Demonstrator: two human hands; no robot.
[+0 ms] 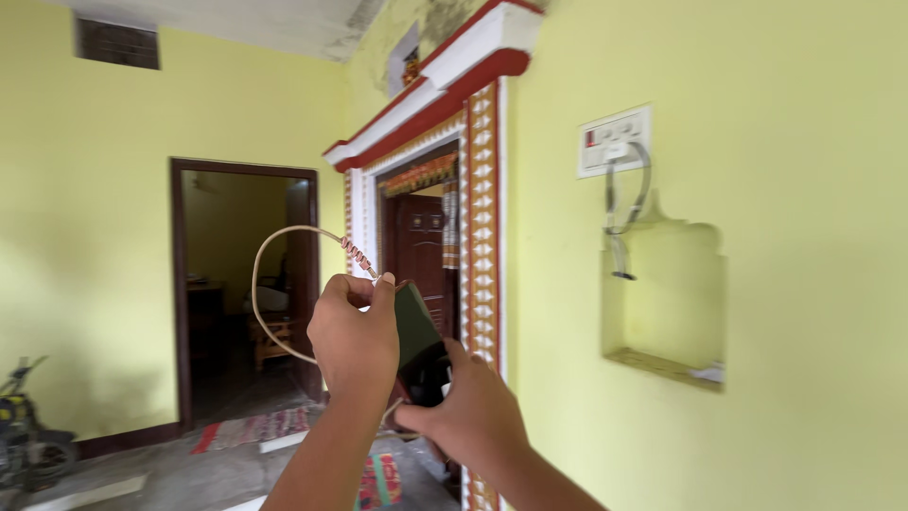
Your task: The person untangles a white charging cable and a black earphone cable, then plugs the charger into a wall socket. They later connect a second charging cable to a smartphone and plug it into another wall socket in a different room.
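Left hand is closed in a pinch — thumb and forefinger on the plug end of a cream cable where a spiral strain wrap sits. Right hand is curled shut around the lower part of a dark phone, held mid-air before the doorway. The phone's long axis tilts upward-left; smooth, flat, rectangular. The cable arcs in a stiff loop leftward.

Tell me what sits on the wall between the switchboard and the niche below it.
In the head view, a dark cable hangs looped from the switchboard down into the top of the niche; otherwise bare yellow wall.
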